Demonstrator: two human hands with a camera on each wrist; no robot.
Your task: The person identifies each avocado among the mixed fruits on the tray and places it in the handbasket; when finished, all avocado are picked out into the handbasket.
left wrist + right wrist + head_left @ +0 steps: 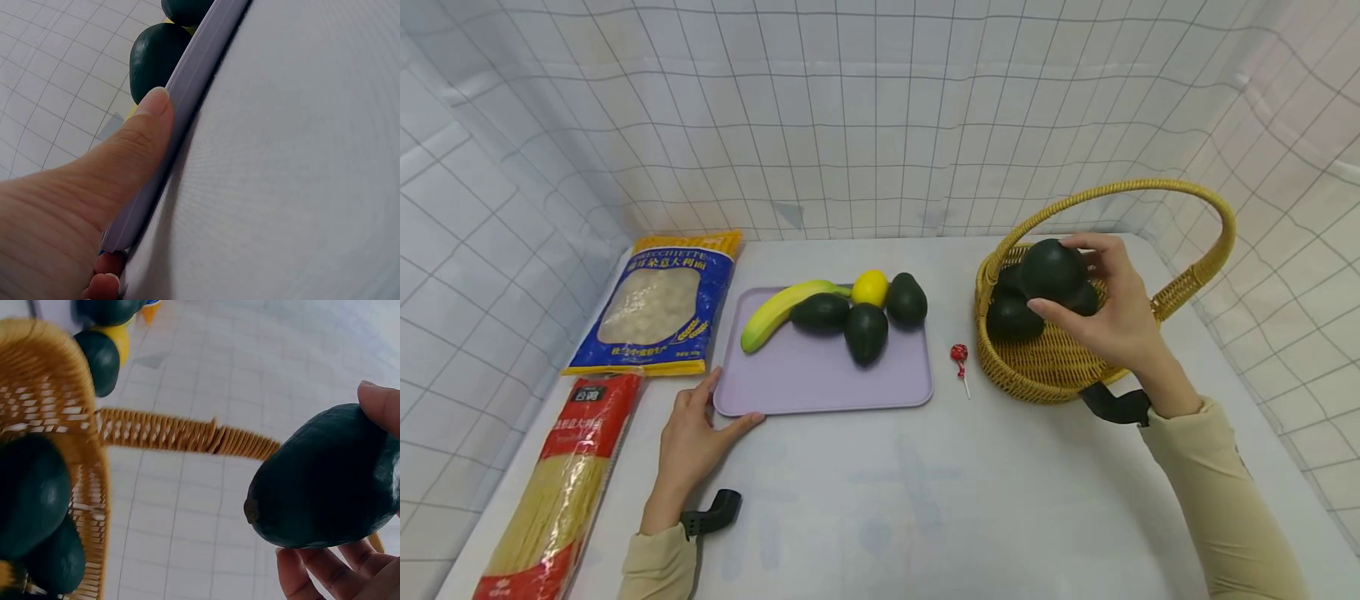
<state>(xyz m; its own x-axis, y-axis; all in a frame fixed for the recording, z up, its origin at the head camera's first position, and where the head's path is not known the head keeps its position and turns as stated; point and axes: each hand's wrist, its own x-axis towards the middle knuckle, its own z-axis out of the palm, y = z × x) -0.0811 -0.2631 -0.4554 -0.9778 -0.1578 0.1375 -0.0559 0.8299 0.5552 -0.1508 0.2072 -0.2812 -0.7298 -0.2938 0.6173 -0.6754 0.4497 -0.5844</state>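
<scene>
In the head view my right hand [1108,312] holds a dark green avocado [1052,270] above the wicker basket [1037,392], under its tall handle. Thumb and fingers grip opposite sides of this avocado [325,478] in the right wrist view, its stem end pointing away. Several more avocados [1013,318] lie inside the basket, partly hidden by the held one. At the lilac tray [820,392], my left hand [692,437] holds the near left corner, its thumb [140,125] against the front rim and fingers along the left side. On the tray lie a banana [778,310], a lemon [870,288] and three avocados [867,333].
A red-wrapped lollipop [959,353] lies between tray and basket. To the left are a blue and yellow pasta bag [655,304] and a red spaghetti pack [561,492]. The basket handle [1150,185] arches high at right. White gridded curtains surround the table.
</scene>
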